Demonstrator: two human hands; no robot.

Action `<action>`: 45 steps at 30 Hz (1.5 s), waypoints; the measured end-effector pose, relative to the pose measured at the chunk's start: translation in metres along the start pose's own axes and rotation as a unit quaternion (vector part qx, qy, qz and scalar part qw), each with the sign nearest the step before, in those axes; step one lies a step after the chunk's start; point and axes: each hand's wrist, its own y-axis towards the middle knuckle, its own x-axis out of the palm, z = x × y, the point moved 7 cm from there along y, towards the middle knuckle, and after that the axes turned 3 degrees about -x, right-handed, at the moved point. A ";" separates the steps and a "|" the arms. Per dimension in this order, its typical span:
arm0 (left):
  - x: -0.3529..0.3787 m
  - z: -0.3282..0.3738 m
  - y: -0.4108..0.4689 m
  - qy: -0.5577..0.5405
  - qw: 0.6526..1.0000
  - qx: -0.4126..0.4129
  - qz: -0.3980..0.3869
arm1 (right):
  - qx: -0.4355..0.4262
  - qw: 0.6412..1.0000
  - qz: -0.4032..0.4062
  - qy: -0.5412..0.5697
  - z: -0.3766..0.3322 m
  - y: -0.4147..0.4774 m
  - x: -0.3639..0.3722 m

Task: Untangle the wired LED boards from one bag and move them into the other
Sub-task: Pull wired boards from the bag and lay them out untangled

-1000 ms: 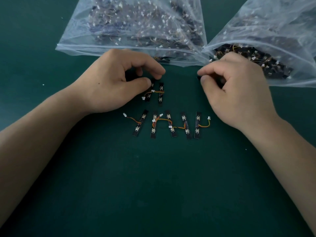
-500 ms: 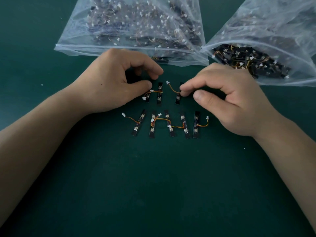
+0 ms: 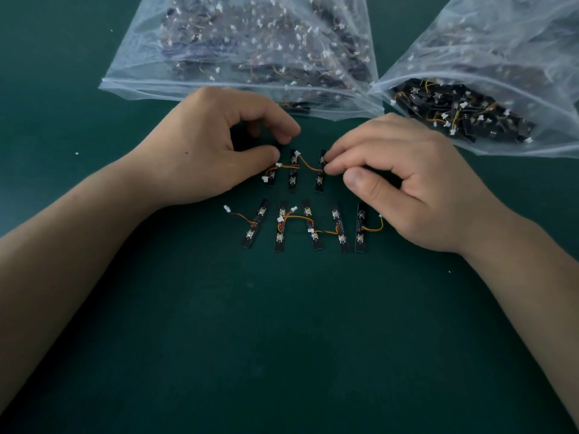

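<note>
The board (image 3: 320, 172) I'm placing lies third in the upper row, at about 12 o'clock from the lower row (image 3: 308, 225) of five boards already laid out. My right hand (image 3: 404, 180) has thumb and forefinger closed narrow on its upper end, and its orange wire (image 3: 308, 164) arcs toward 9 o'clock so that its white plug sits on the top of the middle board (image 3: 293, 170). My left hand (image 3: 216, 145) is curled, thumb tip pressing by the first board (image 3: 270, 177) of that row; I cannot tell whether it truly pins the board or only rests beside it. To do this step well, I judge I should set the board flat and parallel to its neighbours, then lift the wire clear of the middle board so the two don't hook together again when I gather them. I'd keep the left thumb down while I tug, since these light boards will likely slide on the green table (image 3: 282, 339). The pull should be gentle and along the wire, not across the solder joint. Beyond the rows, at 11 o'clock, lies the left bag (image 3: 250, 42), its boards showing through the plastic; at 2 o'clock the right bag (image 3: 488, 73) gapes open with a dark tangle inside. Which is source and which destination I cannot say for certain.
</note>
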 end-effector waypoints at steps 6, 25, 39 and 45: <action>0.000 0.001 0.000 0.004 1.000 0.004 0.001 | 0.001 1.000 -0.013 0.003 0.000 0.000 0.000; -0.013 -0.002 0.000 0.064 0.994 -0.034 0.085 | 0.025 0.998 0.059 -0.009 -0.001 0.002 -0.010; 0.010 -0.004 0.008 0.251 0.968 -0.014 -0.007 | 0.035 0.998 0.045 -0.011 0.001 0.002 -0.007; 0.012 -0.005 0.008 0.231 0.972 0.023 -0.041 | 0.038 0.998 0.045 -0.013 0.001 0.002 -0.007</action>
